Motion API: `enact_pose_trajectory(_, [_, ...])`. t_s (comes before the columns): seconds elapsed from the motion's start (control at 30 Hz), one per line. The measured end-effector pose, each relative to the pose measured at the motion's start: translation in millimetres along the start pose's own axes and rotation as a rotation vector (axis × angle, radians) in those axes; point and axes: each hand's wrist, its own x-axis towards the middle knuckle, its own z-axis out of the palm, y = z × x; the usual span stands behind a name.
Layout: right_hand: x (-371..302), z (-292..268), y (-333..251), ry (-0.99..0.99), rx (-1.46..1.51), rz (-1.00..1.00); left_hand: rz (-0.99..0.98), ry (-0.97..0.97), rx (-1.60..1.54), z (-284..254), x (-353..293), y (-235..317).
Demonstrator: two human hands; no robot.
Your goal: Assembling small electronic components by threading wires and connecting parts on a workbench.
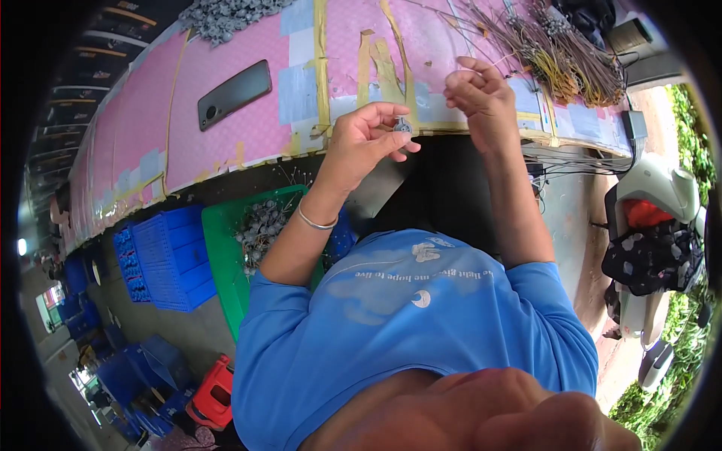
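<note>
Over the near edge of the pink, tape-patched table [218, 139], my left hand [361, 143] pinches a small round grey part [403, 126] between thumb and fingers. Its other fingers are spread. To the right, my right hand [485, 101] is raised above the table with thumb and fingertips closed together. A thin pale strand passes by those fingertips, but whether they hold it is hard to make out. Beyond that hand lies a bundle of thin brown and yellowish wires [575, 71], fanned out on the table.
A dark phone [235, 95] and a heap of grey parts [229, 16] rest on the table. Below its edge, a green tray [218, 255] holds grey parts with wires, beside blue crates [179, 259]. A red plastic stool [213, 395] is lower left; a pale scooter [662, 188] stands at right.
</note>
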Motion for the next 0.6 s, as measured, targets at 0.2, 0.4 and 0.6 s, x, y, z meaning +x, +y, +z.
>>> enact_pose_trajectory(0.2, [-27.5, 43.8, 8.5, -0.188, -0.088, 0.074, 0.101, 0.156, -0.018, -2.1, -7.8, 7.2])
enact_pose_trajectory(0.4, [-38.1, 45.0, 14.3, -0.233, -0.168, 0.034, 0.123, 0.223, -0.062, -1.1, -14.2, 14.6])
enact_pose_trajectory(0.6, [-49.6, 41.9, 19.5, -0.184, -0.153, 0.023, 0.130, 0.288, -0.109, -2.9, -11.2, 14.3])
